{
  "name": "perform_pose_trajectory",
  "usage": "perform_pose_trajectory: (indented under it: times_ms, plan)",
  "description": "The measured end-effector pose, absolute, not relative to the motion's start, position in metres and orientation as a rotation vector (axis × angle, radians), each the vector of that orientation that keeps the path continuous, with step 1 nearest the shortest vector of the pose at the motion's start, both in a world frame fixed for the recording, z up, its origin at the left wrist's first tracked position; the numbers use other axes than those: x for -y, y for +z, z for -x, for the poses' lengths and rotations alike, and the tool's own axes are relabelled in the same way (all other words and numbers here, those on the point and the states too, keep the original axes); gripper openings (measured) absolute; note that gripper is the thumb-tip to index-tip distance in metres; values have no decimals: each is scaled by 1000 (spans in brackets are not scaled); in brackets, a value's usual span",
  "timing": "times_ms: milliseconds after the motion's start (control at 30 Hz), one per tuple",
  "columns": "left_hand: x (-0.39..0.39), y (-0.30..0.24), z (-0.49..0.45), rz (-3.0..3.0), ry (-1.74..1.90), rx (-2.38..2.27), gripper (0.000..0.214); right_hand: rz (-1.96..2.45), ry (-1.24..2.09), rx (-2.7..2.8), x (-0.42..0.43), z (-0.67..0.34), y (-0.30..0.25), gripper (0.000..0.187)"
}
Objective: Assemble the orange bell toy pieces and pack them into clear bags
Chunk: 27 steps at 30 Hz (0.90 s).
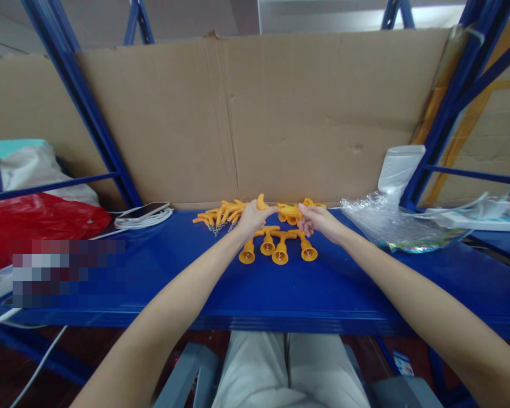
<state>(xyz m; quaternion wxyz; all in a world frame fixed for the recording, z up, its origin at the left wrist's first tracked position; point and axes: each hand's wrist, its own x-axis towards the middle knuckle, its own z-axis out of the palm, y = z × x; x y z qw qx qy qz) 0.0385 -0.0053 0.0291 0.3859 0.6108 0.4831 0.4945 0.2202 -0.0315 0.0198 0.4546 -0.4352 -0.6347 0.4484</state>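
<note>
- While chained orange handles (pixel 226 211) lie near the back edge of the table (pixel 174 277), your left hand (pixel 250 220) grips a curved orange piece (pixel 261 202).
- Four orange bells (pixel 280 249) lie nearer the front edge.
- Your right hand (pixel 318 221) pinches a second orange piece (pixel 289 211).

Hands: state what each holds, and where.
The left hand grips a curved yellow piece below its raised end; the right hand seems to pinch yellow plastic, part unclear.

Fingers of the left hand (pixel 251 220) and right hand (pixel 313 220), near the worktop's (pixel 187 297) back edge, partly hide the yellow pieces (pixel 260 202); whether these join is unclear. Chain links (pixel 216 230) are too small to count. Pixelation (pixel 63 275) masks the left front corner. The picture's edge cuts the red bag (pixel 46 224).
</note>
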Motion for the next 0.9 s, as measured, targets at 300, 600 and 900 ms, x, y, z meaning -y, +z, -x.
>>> perform_pose_trajectory:
  times_ms: [300, 600, 900]
  plan:
    - [7, 29, -43, -1411, 1352, -1080, 25, 1139, 1125, 1568, 29, -220, 21, 49]
    - [8, 30, -46, -1313, 1392, -1070, 24, 1046, 936, 1541, 33, -220, 25, 28]
    - [10, 25, -47, -1355, 1406, -1084, 24, 1012, 859, 1634, 37, -222, 27, 39]
